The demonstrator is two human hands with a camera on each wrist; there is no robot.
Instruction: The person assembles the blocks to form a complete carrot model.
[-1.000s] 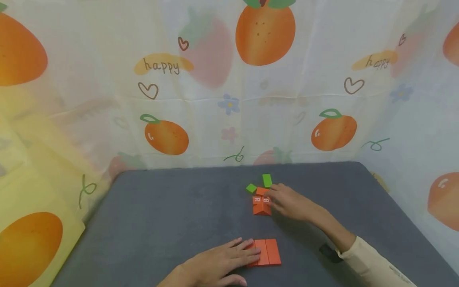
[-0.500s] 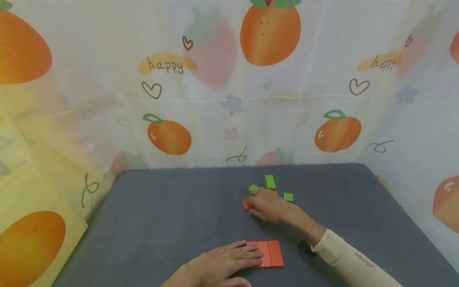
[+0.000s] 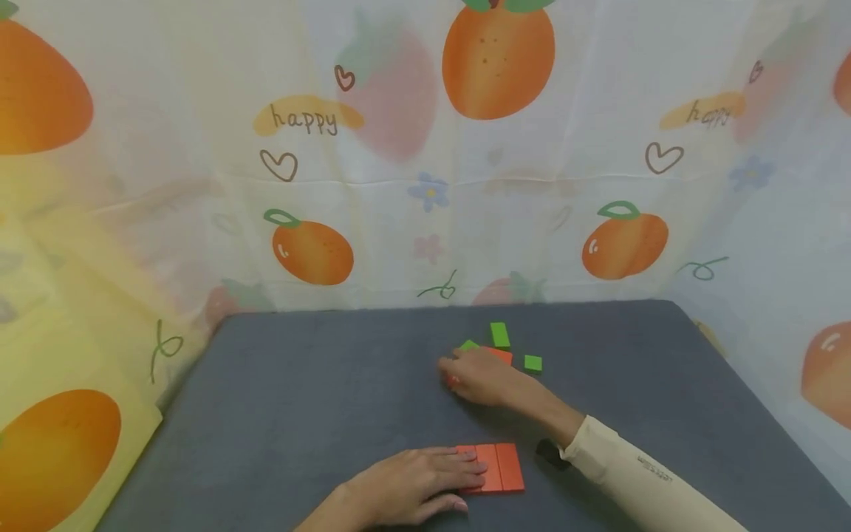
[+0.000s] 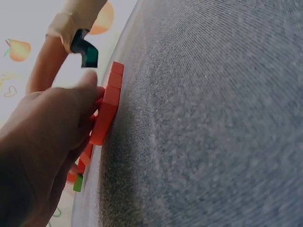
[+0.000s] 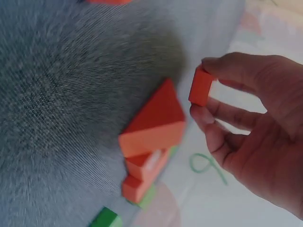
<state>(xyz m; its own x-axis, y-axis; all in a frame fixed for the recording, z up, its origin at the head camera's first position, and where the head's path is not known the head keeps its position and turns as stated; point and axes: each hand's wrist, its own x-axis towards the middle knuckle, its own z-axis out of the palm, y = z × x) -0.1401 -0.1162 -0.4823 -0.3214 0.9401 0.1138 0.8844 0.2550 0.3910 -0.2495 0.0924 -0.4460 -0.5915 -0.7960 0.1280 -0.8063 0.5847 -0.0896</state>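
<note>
My right hand (image 3: 482, 377) is at the far part of the table. In the right wrist view, its thumb and fingertip pinch a small orange-red block (image 5: 200, 86) by its ends. Beside that hand lie an orange-red triangular block (image 5: 154, 130) and smaller orange-red blocks (image 5: 137, 187). My left hand (image 3: 412, 488) rests with extended fingers on a flat row of orange-red blocks (image 3: 508, 467) near the front. Its fingers cover the row's left part, and the thumb lies by the near side.
Green blocks lie around the far group: an oblong one (image 3: 500, 335), a small one (image 3: 533, 363) to the right, and another (image 3: 469, 345) partly behind my right hand. A patterned curtain (image 3: 399, 244) hangs past the grey table's (image 3: 319, 384) back edge.
My right hand has moved left across the far group and now pinches a small orange-red block. A green block has come into view on its right. The left hand stays on the row.
</note>
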